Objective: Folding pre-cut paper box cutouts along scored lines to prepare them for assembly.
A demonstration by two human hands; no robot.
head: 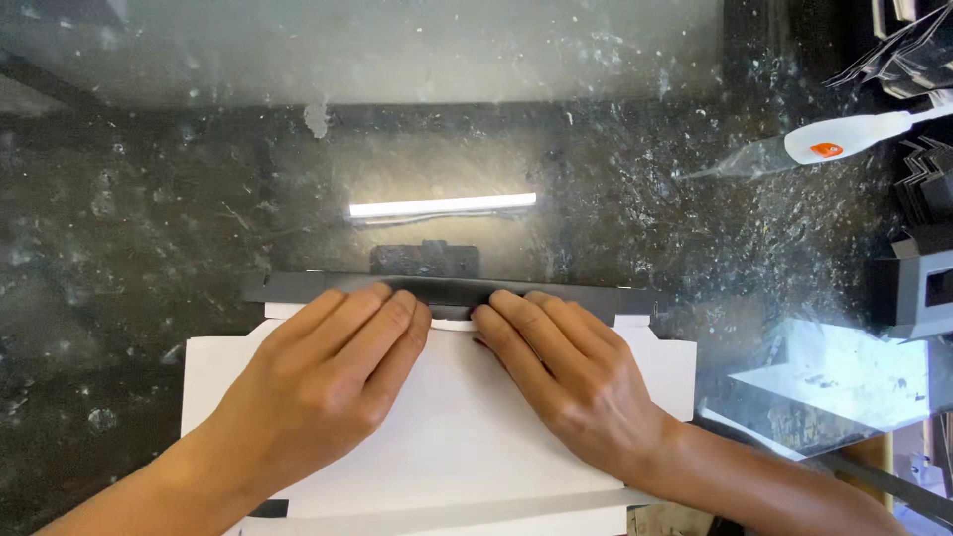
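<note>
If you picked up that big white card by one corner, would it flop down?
Probably it would bend some: the white card looks thin and wide. It likely feels light. The dark flap under the left hand and right hand already folds, so creases may hinge.

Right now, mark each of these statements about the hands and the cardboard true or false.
1. Both hands press on the dark flap of the white cardboard sheet. True.
2. The left hand holds a glue bottle. False: the white glue bottle lies apart on the glass table.
3. The right hand lies flat, fingers forward. True.
4. The sheet is red. False: it is white with a dark edge.
</note>
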